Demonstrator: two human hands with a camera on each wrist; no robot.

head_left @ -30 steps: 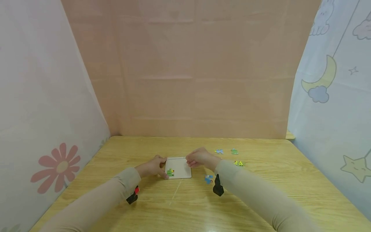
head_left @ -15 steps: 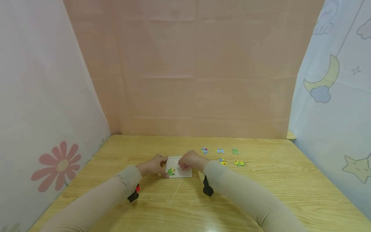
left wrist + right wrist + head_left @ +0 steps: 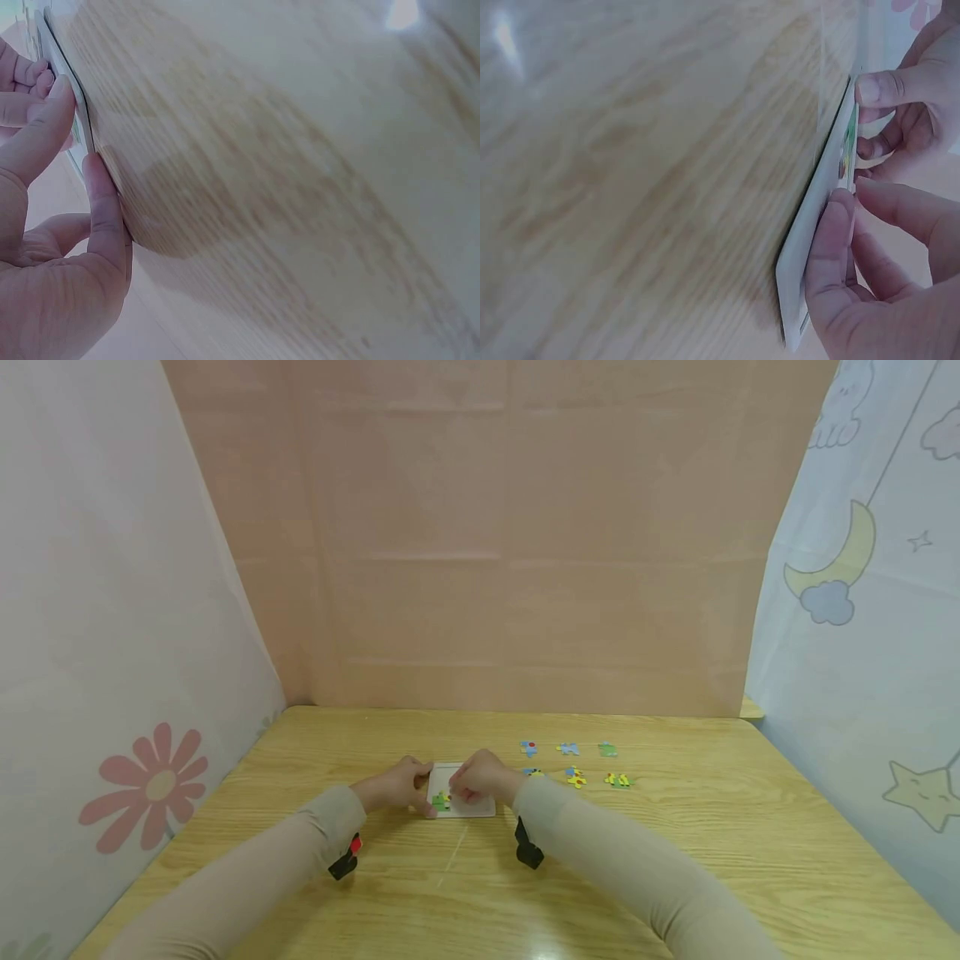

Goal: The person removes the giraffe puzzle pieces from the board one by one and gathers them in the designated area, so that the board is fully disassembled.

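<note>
A thin white puzzle board lies flat on the table in the head view. My left hand grips its left edge, the thumb over the near corner and the fingers along the side. A green puzzle section with some yellow sits on the board's near left corner beside that thumb. Over the board, my right hand pinches a small puzzle piece next to this section; the fingers hide most of the piece. The right wrist view shows thumb and index finger together just above the board.
Right of the board lie several loose pieces: a blue one with red, a light blue one, a green one, a yellow and blue one and a yellow-green one. The right sleeve covers part of the table.
My right hand has moved left from the board's far right edge to beside the green section, uncovering loose pieces. A blue piece near the right wrist is now out of sight. The left hand stays put.
</note>
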